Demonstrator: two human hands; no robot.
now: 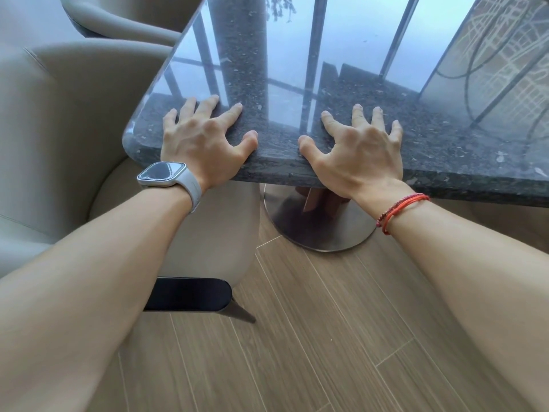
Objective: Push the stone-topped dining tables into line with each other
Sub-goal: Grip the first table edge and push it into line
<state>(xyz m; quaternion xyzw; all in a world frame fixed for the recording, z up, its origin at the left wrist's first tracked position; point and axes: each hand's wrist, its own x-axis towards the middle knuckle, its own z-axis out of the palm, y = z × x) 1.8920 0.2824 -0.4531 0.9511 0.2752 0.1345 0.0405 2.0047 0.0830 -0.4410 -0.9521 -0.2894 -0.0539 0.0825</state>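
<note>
A dark, polished stone-topped dining table point(297, 55) fills the upper half of the head view, its near edge running across the middle. My left hand point(202, 138) lies on the top beside the rounded near-left corner, fingers spread, thumb at the edge. My right hand point(359, 150) rests on the top a little to the right, fingers spread, heel of the palm over the edge. Both hands press on the stone and grip nothing. Only this one table shows.
A round metal pedestal base point(320, 230) stands on the wood-plank floor point(297, 337) under the table. A beige upholstered chair point(65, 120) sits close against the table's left side, and another chair point(124, 16) is behind it.
</note>
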